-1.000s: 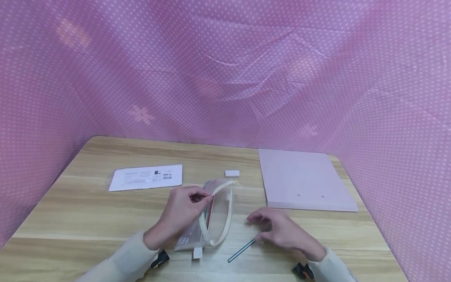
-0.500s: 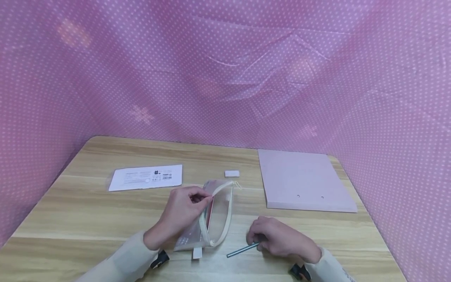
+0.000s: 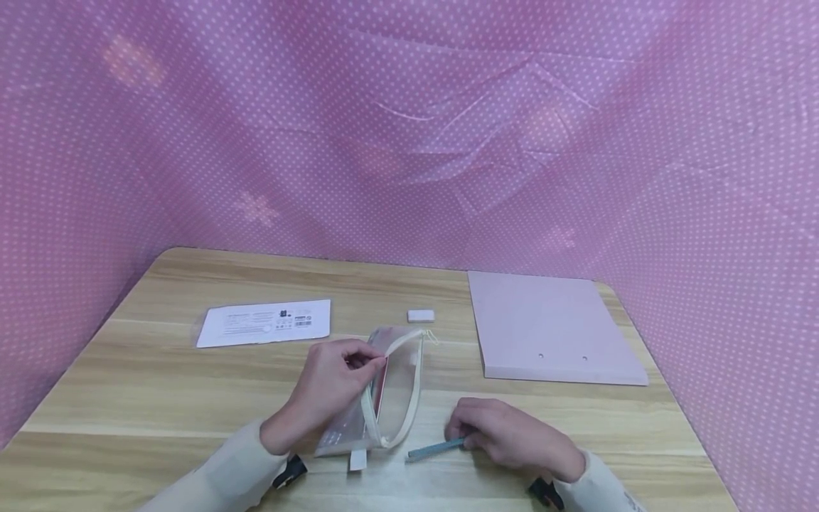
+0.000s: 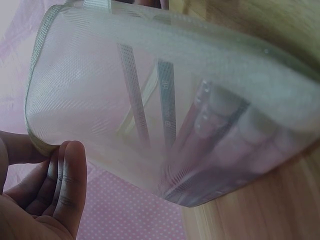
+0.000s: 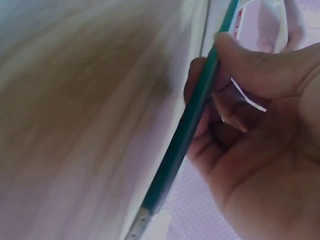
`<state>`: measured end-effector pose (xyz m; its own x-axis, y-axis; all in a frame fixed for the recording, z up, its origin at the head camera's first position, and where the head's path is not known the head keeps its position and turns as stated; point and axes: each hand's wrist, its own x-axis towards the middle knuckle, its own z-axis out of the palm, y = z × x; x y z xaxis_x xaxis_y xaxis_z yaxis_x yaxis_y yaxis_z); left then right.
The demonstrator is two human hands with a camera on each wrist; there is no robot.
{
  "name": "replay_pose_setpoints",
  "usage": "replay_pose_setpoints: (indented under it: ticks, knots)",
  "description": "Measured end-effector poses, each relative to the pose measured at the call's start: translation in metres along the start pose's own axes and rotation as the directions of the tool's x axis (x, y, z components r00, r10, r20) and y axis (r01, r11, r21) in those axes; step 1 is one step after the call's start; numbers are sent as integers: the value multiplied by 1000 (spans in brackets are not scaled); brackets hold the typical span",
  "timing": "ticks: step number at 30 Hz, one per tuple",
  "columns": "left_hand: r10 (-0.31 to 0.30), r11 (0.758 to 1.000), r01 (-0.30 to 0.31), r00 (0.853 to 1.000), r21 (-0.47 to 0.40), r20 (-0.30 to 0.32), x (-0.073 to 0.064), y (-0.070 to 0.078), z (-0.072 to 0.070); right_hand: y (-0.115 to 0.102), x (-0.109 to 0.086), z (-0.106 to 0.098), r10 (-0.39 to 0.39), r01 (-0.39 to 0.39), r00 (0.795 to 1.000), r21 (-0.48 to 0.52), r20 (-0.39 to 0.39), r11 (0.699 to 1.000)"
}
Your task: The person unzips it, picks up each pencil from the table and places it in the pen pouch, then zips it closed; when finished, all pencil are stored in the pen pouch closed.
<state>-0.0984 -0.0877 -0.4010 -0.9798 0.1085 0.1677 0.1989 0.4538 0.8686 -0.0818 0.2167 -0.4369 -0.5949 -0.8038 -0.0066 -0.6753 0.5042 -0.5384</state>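
My left hand (image 3: 335, 377) pinches the upper left edge of a translucent mesh pencil pouch (image 3: 345, 428). Its zipped mouth gapes toward the right, and a red strip (image 3: 380, 391) shows inside. Through the mesh (image 4: 85, 90) in the left wrist view, several pencil-like sticks (image 4: 166, 100) and thicker pens appear. To the right of the pouch, my right hand (image 3: 512, 434) holds a green pencil (image 3: 435, 449) between thumb and fingers, low over the table. In the right wrist view the pencil (image 5: 175, 150) slants across the fingers, with a dimpled metal ferrule (image 5: 140, 222) at its lower end.
A white eraser (image 3: 421, 316) lies behind the pouch. At the back left is a white printed packet (image 3: 265, 323), and a pale pink folder (image 3: 557, 327) with two holes lies at the right. Pink dotted cloth (image 3: 409, 142) surrounds the wooden table (image 3: 160, 398).
My right hand has come slightly nearer, its fingers closing on the pencil. The pencil has turned flatter, its free end shifting left and up toward the pouch. My left hand stays put.
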Motion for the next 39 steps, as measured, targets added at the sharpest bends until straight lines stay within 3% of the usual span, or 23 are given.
replay_pose_setpoints:
  ticks: [4, 9, 12, 16, 21, 27, 34, 39]
  knots:
    - [1, 1000, -1, 1000, 6, 5, 0, 0, 0, -4, 0, -7, -9, 8, 1000, 144, 11, 990]
    - [2, 1000, -2, 1000, 0, 2, 1, -1, 0, -4, 7, -15, 11, 28, 994, 351, -108, 936]
    - [-1, 1000, 1, 1000, -8, 8, 1, -2, 0, -3, 12, -18, 94, -8, 985, 507, -144, 862]
    - [-18, 1000, 18, 1000, -17, 21, 0, -1, -1, 0, 20, -17, 231, -110, 968, 665, -96, 739]
    - [-37, 999, 37, 999, -17, 23, 0, 0, -2, 3, 32, -9, 351, -211, 936, 746, -33, 632]
    - [-32, 999, 32, 999, -8, 21, 0, 1, -2, 7, 45, -1, 399, -225, 917, 843, 13, 489]
    - [1, 1000, -1, 1000, 0, 13, -1, 0, -1, 3, 55, 4, 396, -183, 918, 887, 0, 424]
    - [14, 1000, -13, 1000, -12, 16, -1, -2, 0, 0, 59, 6, 434, -167, 900, 905, -22, 391]
